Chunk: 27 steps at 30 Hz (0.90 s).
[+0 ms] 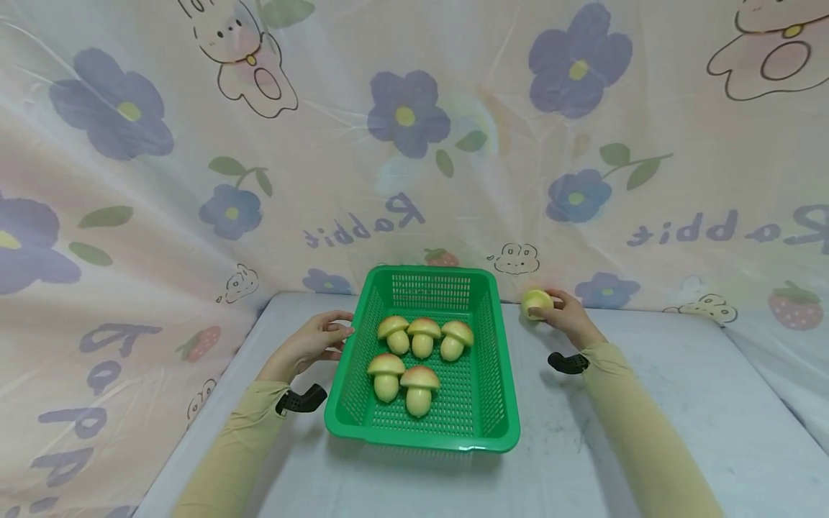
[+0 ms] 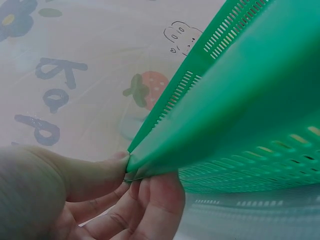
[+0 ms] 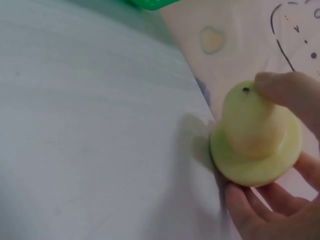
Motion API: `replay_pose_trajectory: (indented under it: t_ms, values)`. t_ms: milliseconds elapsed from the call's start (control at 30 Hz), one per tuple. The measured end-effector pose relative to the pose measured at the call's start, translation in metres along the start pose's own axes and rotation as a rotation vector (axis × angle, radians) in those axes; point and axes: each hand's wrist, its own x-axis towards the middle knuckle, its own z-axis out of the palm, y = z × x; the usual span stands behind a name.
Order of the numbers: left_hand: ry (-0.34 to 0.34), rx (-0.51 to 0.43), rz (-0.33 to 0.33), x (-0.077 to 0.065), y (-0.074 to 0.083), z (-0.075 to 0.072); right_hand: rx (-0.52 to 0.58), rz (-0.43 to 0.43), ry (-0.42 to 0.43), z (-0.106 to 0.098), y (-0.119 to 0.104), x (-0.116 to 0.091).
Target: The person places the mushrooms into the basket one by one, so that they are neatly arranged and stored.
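Note:
A green plastic basket (image 1: 421,439) with slotted walls stands in the middle of the table, holding several toy mushrooms (image 1: 424,338) with yellow-red caps and pale stems. My left hand (image 1: 311,342) is at its left side; in the left wrist view, thumb and fingers pinch the basket's rim (image 2: 165,150). To the right of the basket, near the table's back edge, my right hand (image 1: 570,320) grips another toy mushroom (image 1: 535,301). The right wrist view shows this mushroom (image 3: 255,125) stem up, thumb on the stem and fingers under the cap.
A pale table (image 1: 622,403) carries the basket. Behind it and at the sides hangs a curtain (image 1: 466,194) printed with flowers, rabbits and strawberries, meeting the table's back edge. Black wrist cameras (image 1: 301,399) sit at both sleeves.

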Motion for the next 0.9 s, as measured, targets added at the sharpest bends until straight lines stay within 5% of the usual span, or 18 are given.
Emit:
replay_pose_trajectory:
  t_ms: [900]
  values:
    - [0.001, 0.001, 0.000, 0.000, -0.002, -0.002, -0.048, -0.116, -0.099, -0.012, -0.030, -0.056]
